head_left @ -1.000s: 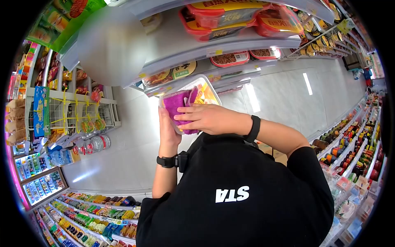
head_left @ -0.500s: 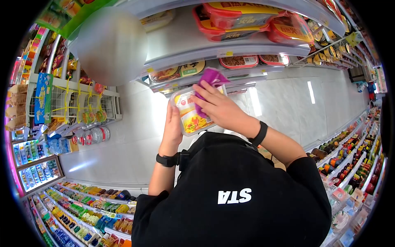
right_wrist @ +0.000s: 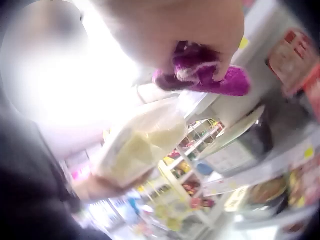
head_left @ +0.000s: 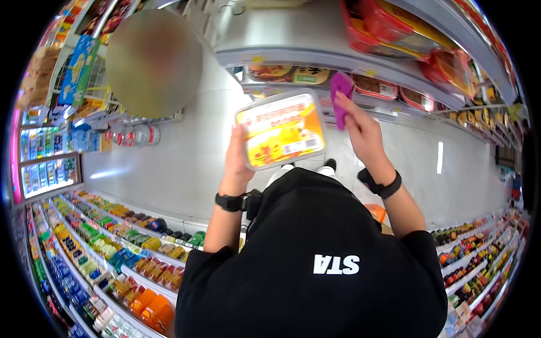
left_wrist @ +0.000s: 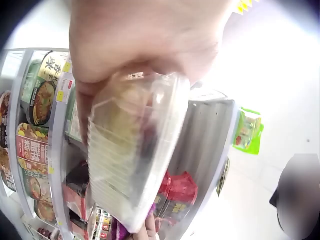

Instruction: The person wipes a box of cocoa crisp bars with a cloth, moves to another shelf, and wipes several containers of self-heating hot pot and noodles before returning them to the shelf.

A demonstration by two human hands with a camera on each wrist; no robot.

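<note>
My left hand (head_left: 237, 155) grips a rectangular clear-plastic food box (head_left: 282, 128) by its left side. The box has a yellow, orange and white printed lid, which faces up in the head view. In the left wrist view the ribbed, see-through side of the box (left_wrist: 132, 150) hangs below the palm, its contents blurred. To the right of the box, my right hand (head_left: 363, 132) holds a folded purple cloth (head_left: 341, 98), apart from the lid. The right wrist view shows the cloth (right_wrist: 227, 82) bunched between thumb and fingers.
A shelf unit (head_left: 276, 56) stands in front, with red-tubbed packaged meals (head_left: 403, 31) on its upper board and more boxed meals (head_left: 375, 86) lower down. Bottle-filled shelves (head_left: 124, 253) run behind on the left. Large water bottles (head_left: 135, 135) stand on the floor at left.
The purple cloth, first over the box's lid, has moved right and off it with my right hand. The lid is now uncovered, and my left hand still holds the box.
</note>
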